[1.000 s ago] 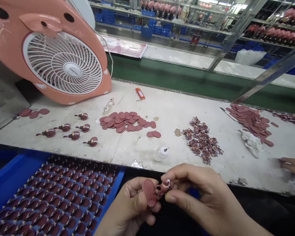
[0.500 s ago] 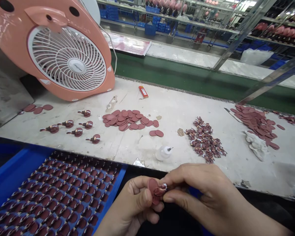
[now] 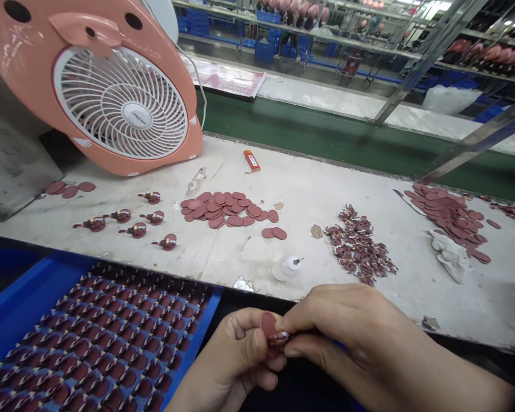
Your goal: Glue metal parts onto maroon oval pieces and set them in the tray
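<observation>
By bench's (image 3: 317,171) near edge, left hand (image 3: 236,349) pinches maroon oval disc (image 3: 267,322), right hand (image 3: 347,332) grips small white-tipped piece (image 3: 278,339) against it; uneven pressure could skew them.

"What can't you make out at lower centre?"
"How the red disc (image 3: 266,323) meets the small dark-red part (image 3: 277,339): the left hand's grip (image 3: 237,350) and the right hand's grip (image 3: 341,320) hide much of both."
"Anything cropped?"
"The fan (image 3: 137,115), upper left, and the blue tray (image 3: 24,289), lower left."
"Blurred?"
"A grey patch over the tabletop (image 3: 300,180) at far right. The small red item's (image 3: 252,161) print, upper centre, is too tiny."
</observation>
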### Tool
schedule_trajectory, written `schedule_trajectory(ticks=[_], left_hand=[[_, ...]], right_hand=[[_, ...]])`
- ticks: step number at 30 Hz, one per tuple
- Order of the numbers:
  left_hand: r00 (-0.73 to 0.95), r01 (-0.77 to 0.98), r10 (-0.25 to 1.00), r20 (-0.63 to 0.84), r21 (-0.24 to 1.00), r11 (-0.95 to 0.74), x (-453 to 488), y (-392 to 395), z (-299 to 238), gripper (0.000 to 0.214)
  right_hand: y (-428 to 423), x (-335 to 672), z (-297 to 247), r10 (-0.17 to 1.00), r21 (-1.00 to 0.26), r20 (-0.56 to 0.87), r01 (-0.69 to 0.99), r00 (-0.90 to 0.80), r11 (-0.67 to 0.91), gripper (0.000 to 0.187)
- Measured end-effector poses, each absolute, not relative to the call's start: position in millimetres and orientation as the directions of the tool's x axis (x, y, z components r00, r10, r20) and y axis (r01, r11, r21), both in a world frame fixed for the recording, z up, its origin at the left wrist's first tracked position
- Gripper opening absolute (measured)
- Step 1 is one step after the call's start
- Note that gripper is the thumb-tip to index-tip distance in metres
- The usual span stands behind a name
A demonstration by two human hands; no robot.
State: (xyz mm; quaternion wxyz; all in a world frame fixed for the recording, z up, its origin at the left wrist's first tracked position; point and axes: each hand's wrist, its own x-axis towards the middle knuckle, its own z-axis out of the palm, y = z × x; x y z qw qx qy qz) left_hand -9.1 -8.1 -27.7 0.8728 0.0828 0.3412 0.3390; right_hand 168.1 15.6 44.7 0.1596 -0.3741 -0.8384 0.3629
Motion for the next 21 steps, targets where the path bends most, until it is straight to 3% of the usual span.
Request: schedule_trajectory(ticks=[5, 21], left_hand=[[0.543, -0.554, 0.658, -0.522, 0.367, 0.748, -8.1, -8.7, -29.9, 0.027], [0.49, -0.607, 0.714, -0.501, 0.391, 0.691, -8.2, -15.3, -43.2, 0.032]], right_hand=[[18.8, 163.8, 48.1, 0.726, -0.686, -0.051, 0.552, -0.685, 0.473, 0.011], [26.1, 153.5, 51.5, 0.682, -0.727, -0.136, 0.54, -0.719, 0.424, 0.012]])
